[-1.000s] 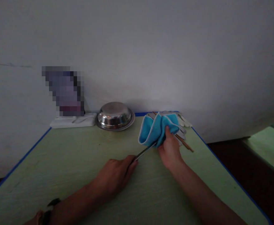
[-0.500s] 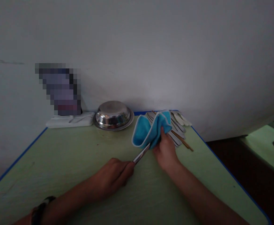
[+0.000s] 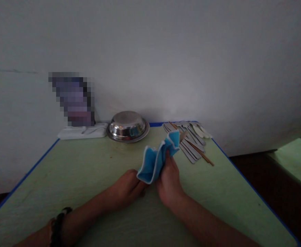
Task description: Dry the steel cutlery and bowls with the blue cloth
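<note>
Pale green table [image 3: 88, 178] with blue edging, bearing everything, set against a white wall. Upturned shiny steel bowl [image 3: 128, 126] well beyond the fingertips, at the far edge. Loose row of flat grey metal utensils and brown wooden chopsticks [image 3: 191, 142] lying just past the right fingers. Folded blue microfibre cloth [image 3: 157, 158] with pale trim pinched in the closed right hand [image 3: 169, 181], now drawn nearer than half a second ago and touching the left fingers. Left hand [image 3: 126, 188] curled shut beside it; thin metal utensil shaft, plain between the hands a moment earlier, now hidden under cloth and fingers, so cannot tell whether gripped. Judged: wiping stroke run down to the handle end.
</note>
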Available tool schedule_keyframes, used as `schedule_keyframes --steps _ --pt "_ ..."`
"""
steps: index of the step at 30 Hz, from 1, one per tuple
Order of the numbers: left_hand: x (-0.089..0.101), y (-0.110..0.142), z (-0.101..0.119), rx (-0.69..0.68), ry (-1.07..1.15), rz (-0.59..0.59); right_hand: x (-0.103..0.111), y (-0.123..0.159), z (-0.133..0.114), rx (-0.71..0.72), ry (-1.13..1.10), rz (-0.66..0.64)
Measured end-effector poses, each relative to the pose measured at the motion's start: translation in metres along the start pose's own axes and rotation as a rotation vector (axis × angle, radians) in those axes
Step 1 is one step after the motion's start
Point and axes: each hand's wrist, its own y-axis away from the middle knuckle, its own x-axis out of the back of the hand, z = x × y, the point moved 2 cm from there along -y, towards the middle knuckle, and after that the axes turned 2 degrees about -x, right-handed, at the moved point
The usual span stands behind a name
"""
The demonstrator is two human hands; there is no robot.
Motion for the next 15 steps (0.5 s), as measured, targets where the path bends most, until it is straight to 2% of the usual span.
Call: schedule_keyframes --steps 3,9,15 --pt "0.000 0.001 0.003 -0.009 -0.050 -0.008 -0.005 0.007 0.003 -0.028 0.030 -0.058" --pt "0.000 0.001 0.012 -0.031 -0.097 -0.093 0.012 -0.034 -0.042 0.123 -0.095 0.007" --pt "0.002 -0.002 0.013 -0.051 -0.149 -0.105 0.015 -0.048 -0.072 0.077 -0.205 -0.028"
